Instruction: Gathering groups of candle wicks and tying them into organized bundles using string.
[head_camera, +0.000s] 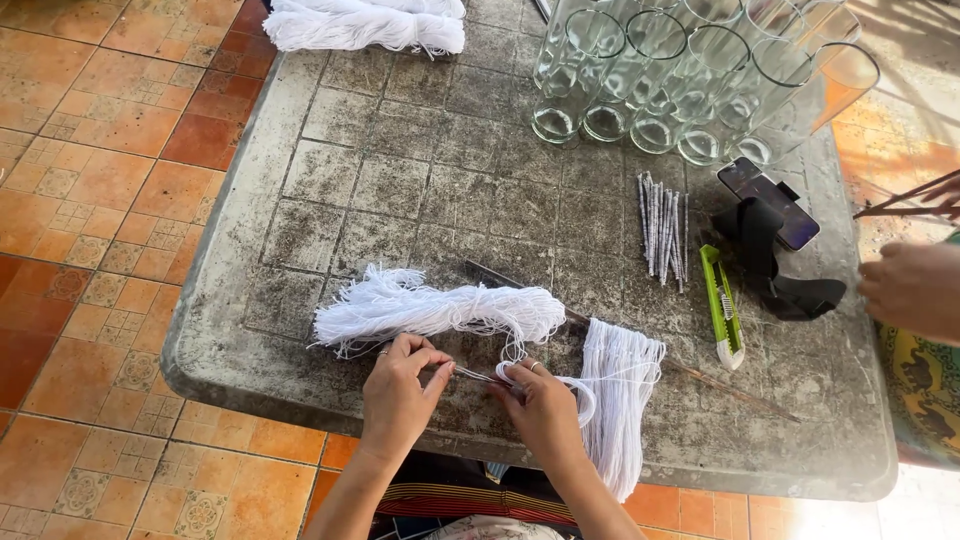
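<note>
Head view: left hand (398, 392) and right hand (540, 405) each pinch a thin white cotton strand (478, 375) stretched between their fingers, just in front of the loose white thread bundle (430, 308) lying on the grey tiled stone desk (400, 170).

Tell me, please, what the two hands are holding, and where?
Both the left hand and right hand pinch a short white string stretched between them, one at each end.

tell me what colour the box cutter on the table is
Bright green with a white end, the box cutter, seen in the head view.
</note>
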